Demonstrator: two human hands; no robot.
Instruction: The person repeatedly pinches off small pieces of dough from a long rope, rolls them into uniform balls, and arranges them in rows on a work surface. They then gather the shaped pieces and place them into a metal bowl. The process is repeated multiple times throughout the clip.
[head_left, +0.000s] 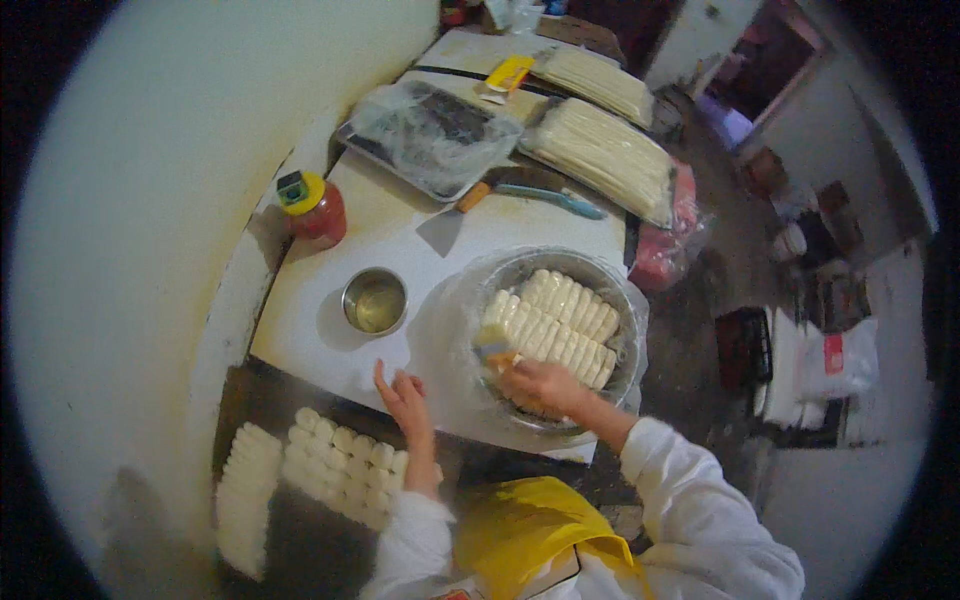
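Note:
My right hand (545, 388) is closed round the short orange handle of a brush (496, 352). The brush's head meets the left side of the pale dough rolls (565, 320), which lie packed in rows inside a round metal basin (633, 300) lined with clear plastic. Over the table's near edge, my left hand (404, 400) has its fingers apart and nothing in it. Just beyond it stands a small metal cup (375, 302) with yellowish liquid inside.
More dough pieces (340, 462) lie in blocks at the lower left. A red jar with a yellow lid (318, 212) stands by the wall. Farther off are a scraper (445, 228), a blue-handled tool (550, 195), a plastic-covered tray (435, 135) and trays of long dough strips (605, 150).

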